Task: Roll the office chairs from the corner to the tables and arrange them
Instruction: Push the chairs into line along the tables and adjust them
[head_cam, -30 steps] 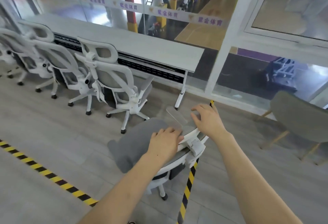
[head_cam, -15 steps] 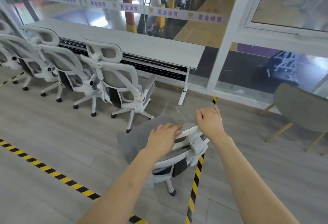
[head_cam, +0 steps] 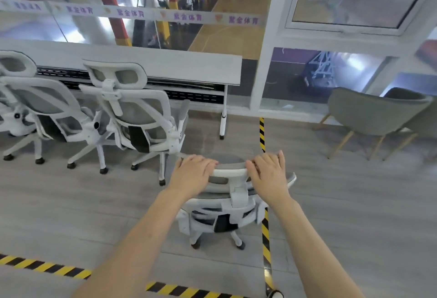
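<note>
Gripping the curved white headrest of a grey-mesh office chair, left hand and right hand are closed over its rim; the chair is stood on grey plank floor, near the long white bench, beside two matching parked chairs.
</note>
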A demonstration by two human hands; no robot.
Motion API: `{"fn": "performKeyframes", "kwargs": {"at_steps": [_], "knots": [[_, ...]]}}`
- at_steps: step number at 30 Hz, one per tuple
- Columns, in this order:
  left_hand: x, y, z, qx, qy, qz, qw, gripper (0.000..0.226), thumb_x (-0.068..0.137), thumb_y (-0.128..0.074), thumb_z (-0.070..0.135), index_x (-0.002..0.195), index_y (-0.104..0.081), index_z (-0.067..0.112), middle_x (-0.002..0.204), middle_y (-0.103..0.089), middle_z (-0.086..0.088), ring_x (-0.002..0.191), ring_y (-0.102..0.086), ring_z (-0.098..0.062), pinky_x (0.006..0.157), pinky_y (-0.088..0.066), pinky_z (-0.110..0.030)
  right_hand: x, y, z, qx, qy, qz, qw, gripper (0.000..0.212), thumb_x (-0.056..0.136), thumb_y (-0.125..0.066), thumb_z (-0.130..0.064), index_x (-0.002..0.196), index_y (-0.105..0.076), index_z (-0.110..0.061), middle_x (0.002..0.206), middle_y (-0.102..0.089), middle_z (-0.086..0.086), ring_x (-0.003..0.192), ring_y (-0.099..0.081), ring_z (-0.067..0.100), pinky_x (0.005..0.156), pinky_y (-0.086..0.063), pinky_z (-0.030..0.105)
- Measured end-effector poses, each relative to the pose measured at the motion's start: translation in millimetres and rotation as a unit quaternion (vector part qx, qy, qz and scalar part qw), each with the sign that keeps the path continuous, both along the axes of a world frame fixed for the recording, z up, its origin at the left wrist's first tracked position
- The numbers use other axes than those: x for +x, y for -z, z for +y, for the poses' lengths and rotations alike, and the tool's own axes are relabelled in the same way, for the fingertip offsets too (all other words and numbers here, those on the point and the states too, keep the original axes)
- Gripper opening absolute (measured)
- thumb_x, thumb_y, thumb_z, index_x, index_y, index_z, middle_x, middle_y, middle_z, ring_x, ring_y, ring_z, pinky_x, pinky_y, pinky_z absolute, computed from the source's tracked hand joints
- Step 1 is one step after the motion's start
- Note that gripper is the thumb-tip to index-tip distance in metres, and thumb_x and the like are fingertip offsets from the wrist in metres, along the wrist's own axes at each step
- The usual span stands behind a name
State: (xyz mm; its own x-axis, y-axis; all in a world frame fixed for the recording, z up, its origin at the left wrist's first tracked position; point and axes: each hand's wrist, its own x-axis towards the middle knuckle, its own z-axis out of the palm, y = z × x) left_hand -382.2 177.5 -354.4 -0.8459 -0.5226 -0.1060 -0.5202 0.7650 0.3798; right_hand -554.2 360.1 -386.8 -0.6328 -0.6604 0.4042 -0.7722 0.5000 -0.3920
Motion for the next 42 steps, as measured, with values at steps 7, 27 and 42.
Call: {"fn": "performKeyframes", "kwargs": {"at_steps": [7, 27, 42], "knots": [[28.7, 6.9, -34.3, -0.013, -0.017, 0.057, 0.998, 0.041, 0.104, -0.023, 0.041, 0.112, -0.063, 0.045, 0.122, -0.047, 0.016, 0.134, -0.035, -0.015, 0.114, -0.031, -0.048, 45.5, 7.7, -17.6, 0.021, -0.006, -0.019, 1.000, 0.046, 0.106, -0.031, -0.055, 0.117, -0.068, -0.029, 0.109, -0.062, -0.015, 0.118, -0.053, 0.013, 0.127, -0.004, 0.055], [55.6, 96.3, -80.9, 0.099, -0.134, -0.131, 0.977, 0.097, 0.069, -0.009, 0.104, 0.140, 0.039, 0.057, 0.171, 0.022, 0.004, 0.154, 0.018, -0.047, 0.121, 0.000, -0.071, 24.4, 69.9, 16.8, 0.103, 0.130, -0.281, 0.945, 0.131, 0.066, -0.038, -0.105, 0.164, 0.004, -0.029, 0.174, 0.004, 0.005, 0.159, 0.011, 0.025, 0.128, 0.004, 0.048], [10.1, 89.2, -125.8, 0.103, -0.113, -0.154, 0.976, 0.119, 0.054, -0.018, 0.113, 0.147, 0.032, 0.057, 0.171, 0.024, -0.002, 0.156, 0.019, -0.041, 0.122, 0.001, -0.069, -8.0, 85.7, -21.4, 0.135, 0.168, -0.240, 0.947, 0.130, 0.069, -0.038, -0.104, 0.163, 0.002, -0.024, 0.173, 0.003, 0.009, 0.159, 0.010, 0.027, 0.128, 0.007, 0.049]]}}
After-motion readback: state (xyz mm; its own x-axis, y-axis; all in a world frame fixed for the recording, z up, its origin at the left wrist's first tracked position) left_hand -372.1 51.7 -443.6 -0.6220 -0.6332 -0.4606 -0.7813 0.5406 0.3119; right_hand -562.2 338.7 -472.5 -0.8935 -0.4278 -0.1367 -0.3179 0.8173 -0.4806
